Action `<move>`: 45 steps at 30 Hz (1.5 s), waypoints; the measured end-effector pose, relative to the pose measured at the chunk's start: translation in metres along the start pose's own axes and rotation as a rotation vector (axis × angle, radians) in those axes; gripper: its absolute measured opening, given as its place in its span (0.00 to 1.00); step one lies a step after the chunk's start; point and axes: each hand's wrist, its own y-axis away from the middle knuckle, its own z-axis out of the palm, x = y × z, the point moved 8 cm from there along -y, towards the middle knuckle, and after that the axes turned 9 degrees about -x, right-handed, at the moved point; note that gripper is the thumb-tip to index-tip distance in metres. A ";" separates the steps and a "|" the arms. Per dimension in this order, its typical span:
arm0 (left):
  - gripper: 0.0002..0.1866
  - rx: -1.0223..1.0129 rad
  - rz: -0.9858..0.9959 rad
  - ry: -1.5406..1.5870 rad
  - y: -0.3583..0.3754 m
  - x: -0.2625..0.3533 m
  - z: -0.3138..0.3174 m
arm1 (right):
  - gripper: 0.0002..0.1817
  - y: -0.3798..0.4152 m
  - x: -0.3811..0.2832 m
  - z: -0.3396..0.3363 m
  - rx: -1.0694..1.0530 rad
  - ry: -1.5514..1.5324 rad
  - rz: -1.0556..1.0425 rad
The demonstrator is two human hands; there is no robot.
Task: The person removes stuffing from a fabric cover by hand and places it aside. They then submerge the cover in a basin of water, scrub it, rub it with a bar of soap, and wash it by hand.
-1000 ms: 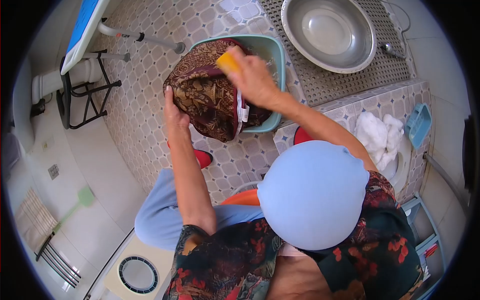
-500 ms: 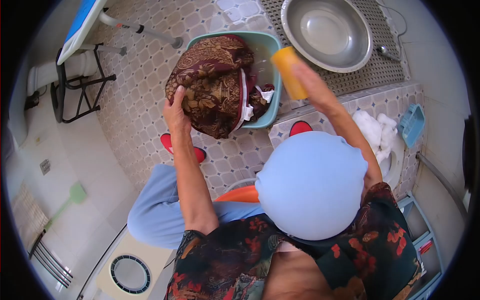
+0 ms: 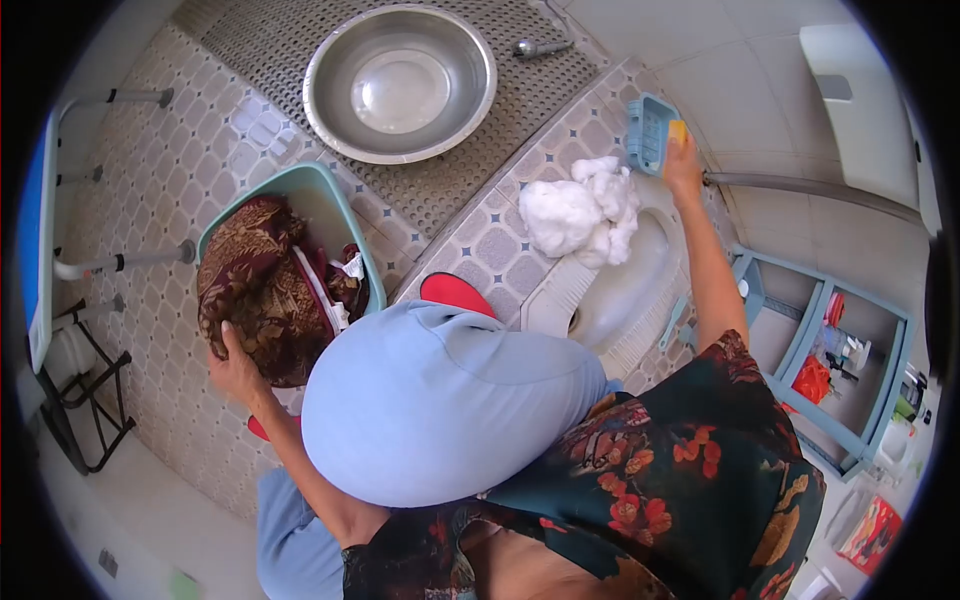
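Observation:
My left hand grips the near edge of a dark red and gold patterned cloth, with the thumb on top and the fingers hidden beneath. The cloth is bunched up, has a white trim and labels, and hangs partly over the side of a green-blue plastic tub that holds some water. Far to the right, my right hand is closed around a yellow bar of soap. That bar is right at the edge of a small blue plastic basket, overlapping it in this view.
White fluffy material lies at the far end of a squat toilet. A metal basin stands on a perforated mat, beside a shower head. A blue shelf rack is at right; a folding black frame is at left.
My right hand has carried the yellow soap from beside the tub rightward to the blue basket. The view has turned right. My left hand stays on the cloth.

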 end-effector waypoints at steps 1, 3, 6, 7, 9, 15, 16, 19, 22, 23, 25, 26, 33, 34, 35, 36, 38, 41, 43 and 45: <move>0.21 -0.028 0.051 -0.015 -0.003 0.000 0.003 | 0.28 -0.017 0.022 0.008 -0.037 0.102 0.056; 0.20 -0.069 0.164 0.014 -0.006 -0.002 0.009 | 0.28 -0.056 0.054 0.032 -0.036 0.358 -0.081; 0.15 -0.045 0.177 -0.180 -0.001 0.011 0.005 | 0.33 -0.077 0.053 0.051 -0.172 0.355 0.021; 0.14 -0.034 0.203 -0.116 -0.001 0.007 0.001 | 0.36 -0.090 0.072 0.059 -0.031 0.504 -0.081; 0.13 -0.031 0.217 -0.028 0.003 0.009 -0.002 | 0.39 -0.126 0.117 0.070 -0.128 0.356 0.017; 0.10 -0.101 0.290 -0.005 0.019 0.048 0.001 | 0.25 -0.031 -0.132 0.085 -0.315 -0.254 -0.522; 0.10 -0.123 0.345 -0.072 0.023 0.062 0.003 | 0.26 0.008 -0.194 0.092 -0.466 -0.350 -0.615; 0.09 -0.138 0.430 0.050 0.036 0.092 -0.002 | 0.35 0.130 -0.335 0.106 -0.759 -0.391 -0.951; 0.07 -0.151 0.391 0.182 0.040 0.108 -0.019 | 0.49 0.233 -0.428 0.134 -0.892 -0.407 -1.389; 0.09 -0.153 0.409 0.328 0.041 0.111 -0.025 | 0.50 0.260 -0.448 0.147 -0.882 -0.455 -1.554; 0.15 -0.204 0.408 0.599 0.035 0.107 -0.035 | 0.48 0.296 -0.475 0.178 -0.866 -0.403 -1.625; 0.15 -0.185 0.403 0.590 0.033 0.105 -0.038 | 0.45 0.310 -0.482 0.195 -0.835 -0.345 -1.693; 0.22 -0.167 -0.017 1.210 -0.001 0.005 -0.006 | 0.22 0.308 -0.490 0.317 -1.542 -0.807 -0.933; 0.22 -0.164 -0.023 1.214 -0.010 -0.015 0.003 | 0.22 0.313 -0.491 0.317 -1.545 -0.800 -0.930; 0.22 -0.057 -0.081 1.221 -0.014 -0.037 0.010 | 0.22 0.314 -0.491 0.308 -1.541 -0.936 -0.815; 0.22 0.049 -0.138 1.225 -0.018 -0.052 0.016 | 0.22 0.316 -0.492 0.298 -1.527 -1.070 -0.697; 0.20 0.105 -0.272 1.203 -0.027 -0.060 0.029 | 0.26 0.334 -0.503 0.255 -1.137 -0.782 -1.078; 0.19 0.055 -0.397 1.230 -0.038 -0.073 0.048 | 0.34 0.389 -0.503 0.185 -0.880 -0.645 -1.354; 0.19 -0.230 -0.142 1.358 -0.040 -0.061 0.062 | 0.22 0.418 -0.506 0.176 -0.744 -0.578 -1.473; 0.19 -0.357 -0.046 1.389 -0.032 -0.055 0.078 | 0.13 0.421 -0.511 0.197 -0.670 -0.502 -1.493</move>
